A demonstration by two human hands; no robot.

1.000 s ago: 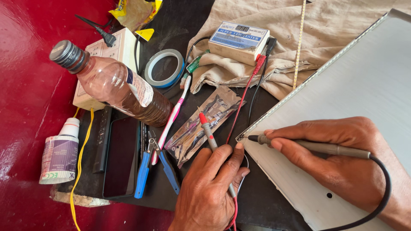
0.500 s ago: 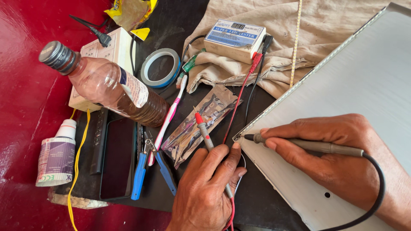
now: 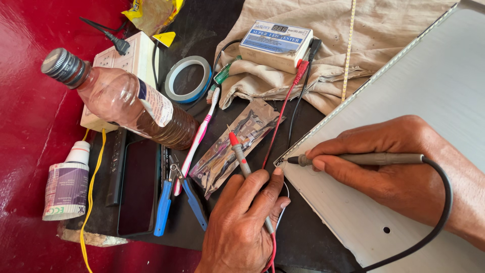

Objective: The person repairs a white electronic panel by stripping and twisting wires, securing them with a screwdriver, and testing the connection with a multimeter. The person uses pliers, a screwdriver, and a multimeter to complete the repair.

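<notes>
My right hand (image 3: 399,172) grips a grey test probe (image 3: 353,159) with a black lead, its tip touching the corner of a white metal panel (image 3: 429,91). My left hand (image 3: 242,222) holds a second grey probe with a red tip (image 3: 237,149) and a red lead, pointing up beside a clear plastic packet (image 3: 237,144). The red and black leads run up to a small white tester box (image 3: 276,44) lying on a beige cloth (image 3: 323,65).
A brown liquid bottle (image 3: 121,101) lies on a white power strip (image 3: 132,63). Nearby are a tape roll (image 3: 188,78), a pink toothbrush (image 3: 198,139), blue-handled pliers (image 3: 172,199), a dark phone (image 3: 139,184) and a small white bottle (image 3: 68,182). The floor is red.
Both hands keep their probes in nearly the same spots; the view has shifted slightly, so everything sits a little differently in frame.
</notes>
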